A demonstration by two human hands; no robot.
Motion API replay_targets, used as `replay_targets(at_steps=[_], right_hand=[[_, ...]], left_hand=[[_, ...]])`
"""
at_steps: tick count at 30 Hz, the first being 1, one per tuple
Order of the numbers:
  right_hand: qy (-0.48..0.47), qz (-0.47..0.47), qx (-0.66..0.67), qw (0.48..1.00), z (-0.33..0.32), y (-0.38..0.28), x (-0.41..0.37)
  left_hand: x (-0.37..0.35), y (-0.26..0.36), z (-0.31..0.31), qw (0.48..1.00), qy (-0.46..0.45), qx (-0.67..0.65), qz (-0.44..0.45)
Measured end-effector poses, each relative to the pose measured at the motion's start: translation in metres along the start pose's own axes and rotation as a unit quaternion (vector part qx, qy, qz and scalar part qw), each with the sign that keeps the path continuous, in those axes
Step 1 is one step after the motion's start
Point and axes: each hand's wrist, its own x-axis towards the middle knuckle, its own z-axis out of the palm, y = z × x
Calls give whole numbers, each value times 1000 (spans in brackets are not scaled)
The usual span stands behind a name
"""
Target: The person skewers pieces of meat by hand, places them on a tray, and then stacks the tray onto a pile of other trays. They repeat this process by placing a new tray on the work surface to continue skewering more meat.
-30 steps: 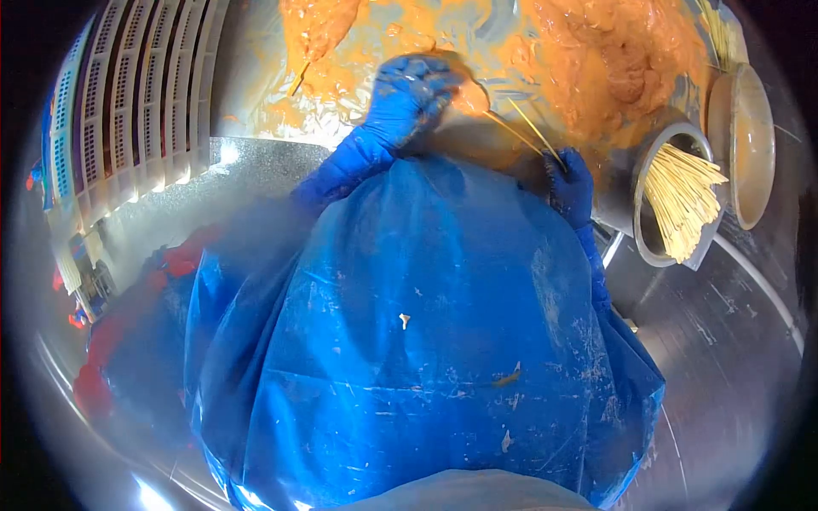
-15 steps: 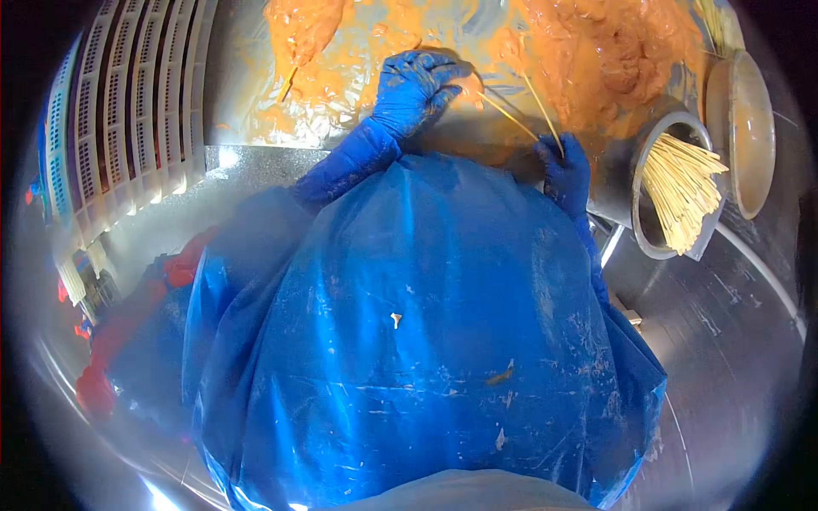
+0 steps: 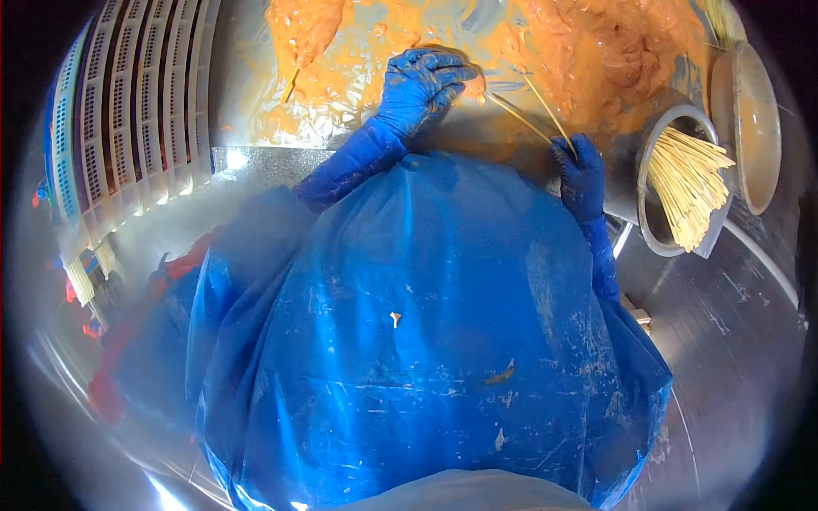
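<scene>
The right hand (image 3: 584, 179) grips two thin sticks, the lower stick (image 3: 521, 117) slanting toward ten o'clock, the upper stick (image 3: 545, 106) toward eleven. By the lower one's far end sits the meat piece (image 3: 475, 88), small, glossy, orange-pink; whether the tip enters it, I cannot tell. The left hand (image 3: 417, 89), nearer, pinches that piece at its own three o'clock.

You're in a food-processing room: marinated meat (image 3: 609, 51) spread over a metal worktable (image 3: 243, 111), a pot (image 3: 643, 183) of wooden skewers (image 3: 688, 187), and stacked plastic crates (image 3: 141, 102) nearby.
</scene>
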Motion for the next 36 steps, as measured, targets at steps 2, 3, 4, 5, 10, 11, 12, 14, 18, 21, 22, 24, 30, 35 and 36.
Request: replay_targets(at_steps=[2,3,4,5,10,11,12,14,18,21,22,24,30,35,36], right_hand=[[9,-201,-203,958,1,6,3],[8,-201,-202,958,3,6,6],[1,-108,-181,977,7,5,9],[-6,-14,-159,987,10,0,12],[-39,42,-145,988,11,-14,13],[-35,40,-136,989,12,-14,14],[-36,40,-136,989,13,-14,14],[-1,2,-123,992,16,-16,15],[-14,-14,-113,993,17,-11,17],[4,-27,-117,993,18,-20,17],[-1,-20,-123,992,18,-22,18],[-7,-13,-130,991,20,-22,21],[-46,-39,-133,989,26,-27,33],[-57,-87,-53,993,27,-25,39],[-57,-88,-51,993,24,-24,40]], left_hand=[[0,0,2,1000,-1,0,0],[-2,0,4,1000,3,7,-6],[-4,-1,5,1000,7,15,-12],[-4,-1,6,1000,8,16,-13],[-3,0,7,999,0,29,-18],[-3,-1,8,999,0,29,-19],[-3,-2,9,999,-3,29,-18],[-2,0,7,999,-7,29,-17],[1,7,0,999,-21,31,-21],[2,8,0,999,-22,30,-19],[2,8,0,999,-24,33,-15],[4,9,0,999,-24,23,-14],[6,5,0,1000,-19,-9,0],[6,-3,-3,1000,8,17,9],[4,-9,-6,998,50,17,-37]])
